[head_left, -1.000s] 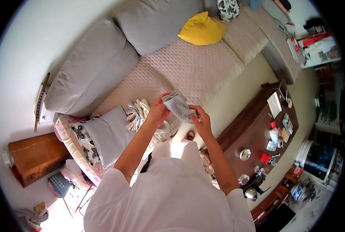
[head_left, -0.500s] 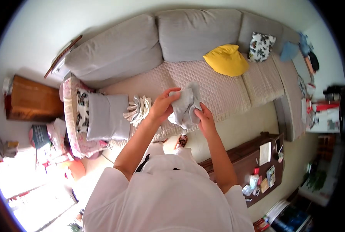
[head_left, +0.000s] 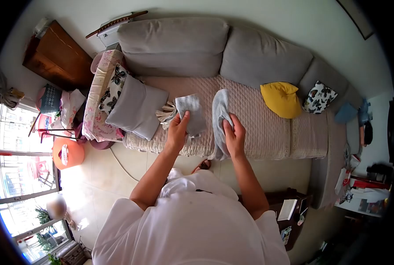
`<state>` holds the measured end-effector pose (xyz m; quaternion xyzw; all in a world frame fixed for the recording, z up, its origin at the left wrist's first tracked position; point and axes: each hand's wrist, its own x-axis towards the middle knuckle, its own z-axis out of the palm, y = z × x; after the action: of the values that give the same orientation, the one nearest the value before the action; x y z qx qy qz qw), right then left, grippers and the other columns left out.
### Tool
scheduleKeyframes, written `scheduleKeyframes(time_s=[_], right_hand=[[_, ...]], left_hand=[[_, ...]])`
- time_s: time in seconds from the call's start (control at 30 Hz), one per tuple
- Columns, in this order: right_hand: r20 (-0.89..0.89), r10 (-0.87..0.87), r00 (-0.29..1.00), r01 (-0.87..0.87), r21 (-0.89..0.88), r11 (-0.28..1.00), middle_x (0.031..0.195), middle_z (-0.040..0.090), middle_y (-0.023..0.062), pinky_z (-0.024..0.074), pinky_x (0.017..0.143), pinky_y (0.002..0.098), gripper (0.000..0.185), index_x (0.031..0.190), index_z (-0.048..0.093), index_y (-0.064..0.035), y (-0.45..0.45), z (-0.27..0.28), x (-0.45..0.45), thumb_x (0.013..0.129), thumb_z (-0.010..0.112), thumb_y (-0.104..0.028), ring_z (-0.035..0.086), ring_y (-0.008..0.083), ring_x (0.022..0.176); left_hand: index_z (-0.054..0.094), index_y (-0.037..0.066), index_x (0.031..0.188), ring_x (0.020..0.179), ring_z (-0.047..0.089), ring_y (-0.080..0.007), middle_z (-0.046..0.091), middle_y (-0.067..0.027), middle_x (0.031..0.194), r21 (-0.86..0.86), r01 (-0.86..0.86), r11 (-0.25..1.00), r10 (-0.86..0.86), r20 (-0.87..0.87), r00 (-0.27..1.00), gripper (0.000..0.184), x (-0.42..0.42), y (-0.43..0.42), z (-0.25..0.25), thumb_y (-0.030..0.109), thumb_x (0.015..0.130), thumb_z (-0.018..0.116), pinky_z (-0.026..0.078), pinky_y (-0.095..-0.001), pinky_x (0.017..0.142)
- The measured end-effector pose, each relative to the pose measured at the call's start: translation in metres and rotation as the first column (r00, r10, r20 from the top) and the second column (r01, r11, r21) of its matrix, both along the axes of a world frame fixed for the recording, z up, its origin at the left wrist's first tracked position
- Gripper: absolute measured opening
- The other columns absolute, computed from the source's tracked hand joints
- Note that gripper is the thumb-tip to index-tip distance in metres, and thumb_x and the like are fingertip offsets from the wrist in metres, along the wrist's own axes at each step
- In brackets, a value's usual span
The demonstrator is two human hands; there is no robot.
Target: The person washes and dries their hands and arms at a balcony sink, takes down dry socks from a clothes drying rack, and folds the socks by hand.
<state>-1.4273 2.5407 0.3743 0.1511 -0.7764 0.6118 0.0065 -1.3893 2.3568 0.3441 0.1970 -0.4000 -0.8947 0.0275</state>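
My left hand [head_left: 177,131] is closed on a light grey sock [head_left: 192,110], thumb on top, its ribbed cuff facing up. A second grey sock [head_left: 221,106] hangs long and crumpled from my right hand [head_left: 235,137], whose fingers pinch its side. The two socks are apart, both held above the sofa seat [head_left: 254,134]. Just beyond my left hand, a small pile of cream and grey knitted pieces [head_left: 165,114] lies on the quilted cover, partly hidden by the hand and the sock.
A grey cushion [head_left: 137,106] leans at the sofa's left end, and a yellow cushion [head_left: 281,99] lies to the right. The dark coffee table [head_left: 300,201] stands low on the right. An orange bucket [head_left: 69,153] and a cable [head_left: 121,164] are on the floor at left.
The grey socks, bunched together between both hands before, are now separated, one in each hand. The view has turned, so the sofa and cushions appear shifted right.
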Motion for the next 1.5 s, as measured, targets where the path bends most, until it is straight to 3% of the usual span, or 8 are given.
scheduleKeyframes(time_s=[0.07, 0.23, 0.53, 0.93, 1.07, 1.17, 1.3, 1.5], right_hand=[[-0.488, 0.076, 0.870, 0.069, 0.273, 0.960, 0.081, 0.060, 0.0128, 0.0454, 0.054, 0.0310, 0.036, 0.119, 0.052, -0.0062, -0.020, 0.001, 0.004, 0.083, 0.054, -0.001, 0.058, 0.0224, 0.057], [-0.289, 0.409, 0.866, -0.097, 0.705, 0.702, 0.102, 0.053, 0.0120, 0.0474, 0.059, 0.0406, 0.061, 0.128, 0.046, -0.0122, -0.119, 0.026, 0.059, 0.070, 0.061, 0.001, 0.058, 0.0310, 0.070], [-0.228, 0.341, 0.912, -0.313, 0.147, 0.938, 0.102, 0.057, 0.0122, 0.0469, 0.073, 0.0320, 0.040, 0.110, 0.054, 0.0015, -0.227, 0.048, 0.108, 0.075, 0.068, -0.010, 0.058, 0.0224, 0.080], [-0.433, 0.500, 0.750, -0.478, 0.169, 0.862, 0.105, 0.061, 0.0090, 0.0443, 0.083, 0.0292, 0.017, 0.100, 0.059, 0.0003, -0.341, 0.052, 0.140, 0.088, 0.054, -0.010, 0.060, 0.0230, 0.092], [0.230, 0.771, 0.594, -0.485, -0.663, 0.571, 0.103, 0.060, 0.0016, 0.0454, 0.081, 0.0251, 0.017, 0.106, 0.055, -0.0045, -0.337, 0.039, 0.132, 0.092, 0.052, -0.014, 0.057, 0.0101, 0.092], [0.296, 0.832, 0.469, -0.397, -0.771, 0.498, 0.097, 0.060, -0.0001, 0.0466, 0.080, 0.0257, 0.020, 0.109, 0.053, -0.0057, -0.353, 0.052, 0.139, 0.092, 0.052, -0.016, 0.057, 0.0085, 0.090], [0.143, 0.749, 0.647, -0.702, -0.270, 0.659, 0.088, 0.058, -0.0019, 0.0404, 0.073, 0.0187, 0.018, 0.103, 0.056, -0.0027, -0.378, 0.053, 0.149, 0.093, 0.051, -0.017, 0.049, 0.0032, 0.081], [0.012, 0.837, 0.547, -0.830, -0.126, 0.544, 0.080, 0.056, -0.0023, 0.0387, 0.064, 0.0182, 0.016, 0.101, 0.056, -0.0011, -0.403, 0.040, 0.138, 0.094, 0.048, -0.014, 0.046, 0.0030, 0.072]], left_hand=[[0.053, 0.007, 0.108, 0.083, 0.059, -0.0104, 0.060, -0.0014, 0.095, -0.008, -0.083, 0.997, 0.083, 0.084, 0.993, 0.025, 0.013, -0.024, 0.009, 0.028, 0.093, 0.050, 0.048, -0.0252, 0.073], [0.042, 0.006, 0.118, 0.098, 0.053, -0.0144, 0.054, -0.0049, 0.106, 0.130, 0.017, 0.991, -0.007, -0.077, 0.997, 0.038, 0.053, -0.071, 0.035, 0.033, 0.092, 0.051, 0.044, -0.0311, 0.085], [0.041, 0.002, 0.121, 0.098, 0.049, -0.0077, 0.054, -0.0015, 0.105, -0.424, -0.065, 0.903, -0.044, -0.241, 0.970, 0.036, 0.144, -0.191, 0.023, 0.007, 0.089, 0.055, 0.042, -0.0248, 0.085], [0.055, 0.003, 0.112, 0.095, 0.053, -0.0047, 0.060, 0.0034, 0.097, -0.307, -0.260, 0.916, 0.170, -0.289, 0.942, 0.027, 0.231, -0.273, 0.021, 0.021, 0.093, 0.053, 0.043, -0.0226, 0.084], [0.057, 0.004, 0.097, 0.070, 0.043, 0.0004, 0.054, 0.0080, 0.079, -0.308, -0.552, 0.775, 0.491, -0.255, 0.833, 0.020, 0.240, -0.284, 0.025, 0.022, 0.094, 0.051, 0.037, -0.0173, 0.062], [0.054, 0.004, 0.089, 0.066, 0.037, -0.0005, 0.045, 0.0089, 0.072, -0.451, -0.516, 0.728, 0.466, -0.227, 0.855, 0.021, 0.241, -0.293, 0.003, 0.025, 0.094, 0.051, 0.033, -0.0184, 0.058], [0.051, 0.005, 0.087, 0.065, 0.032, -0.0017, 0.039, 0.0084, 0.070, -0.531, -0.564, 0.632, 0.475, -0.311, 0.824, 0.025, 0.242, -0.286, 0.021, 0.029, 0.095, 0.048, 0.028, -0.0193, 0.054], [0.052, 0.001, 0.113, 0.091, 0.052, -0.0057, 0.059, 0.0005, 0.098, -0.389, -0.554, 0.736, 0.474, -0.289, 0.832, 0.034, 0.254, -0.274, 0.038, 0.013, 0.084, 0.065, 0.044, -0.0225, 0.080]])
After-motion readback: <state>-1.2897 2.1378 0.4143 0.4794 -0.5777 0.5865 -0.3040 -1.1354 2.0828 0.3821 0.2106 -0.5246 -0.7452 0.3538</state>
